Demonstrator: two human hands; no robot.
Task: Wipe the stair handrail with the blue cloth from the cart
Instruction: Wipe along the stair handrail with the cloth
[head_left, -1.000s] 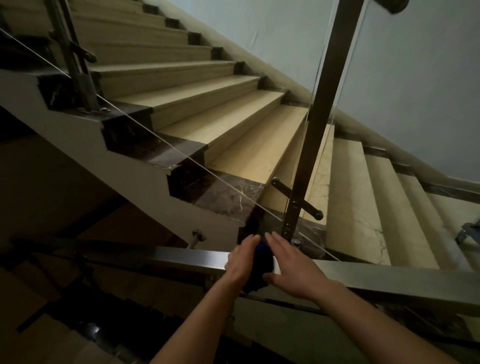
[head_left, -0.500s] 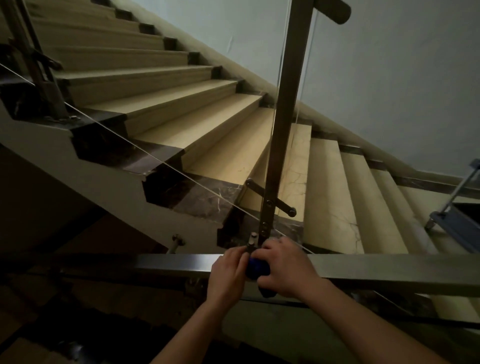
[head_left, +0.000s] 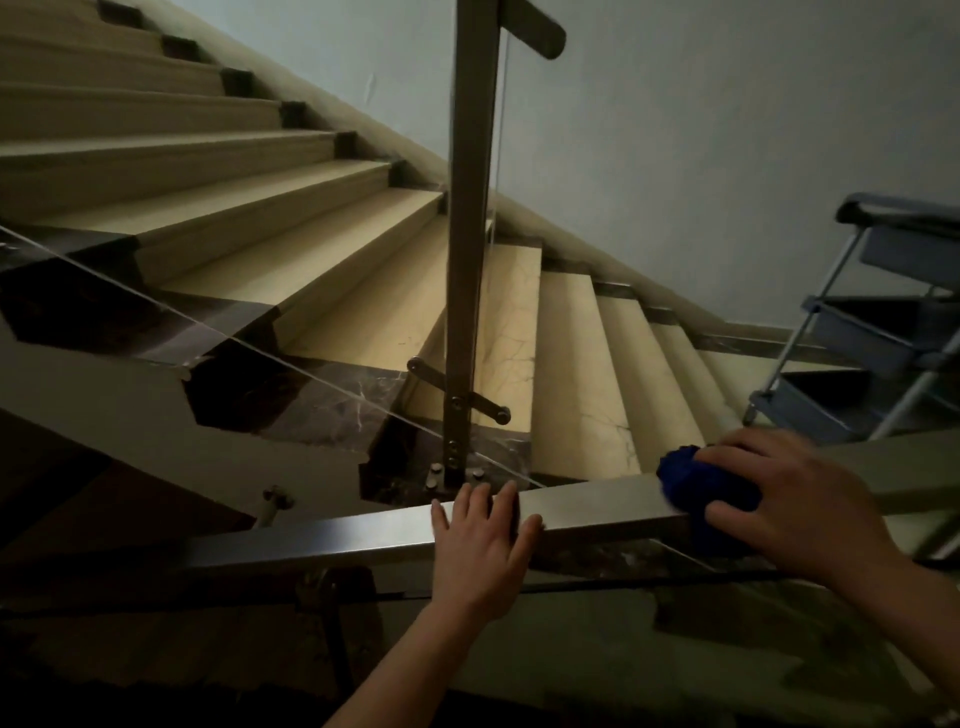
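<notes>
Pale blue-grey wall (head_left: 675, 156) above and behind right hand (head_left: 800, 499) grip, plain. Beige stone stair flight (head_left: 311, 260) climbs up-left of grip; lower steps (head_left: 582, 374) just beyond it, veined with thin cracks. Dark marble tread ends (head_left: 291, 395) left of grip, white-veined. Glass panel edge (head_left: 156, 301) runs diagonally across them. Square metal post (head_left: 470, 208) upright, left of grip (bolted at foot). Below grip, deep shadow; light dim, warm on treads.

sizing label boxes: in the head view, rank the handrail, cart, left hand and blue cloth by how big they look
1. handrail, spanning most of the frame
2. cart, though cropped at the right edge
3. left hand, enlarged by nearness
4. blue cloth, partly hidden under the right hand
</notes>
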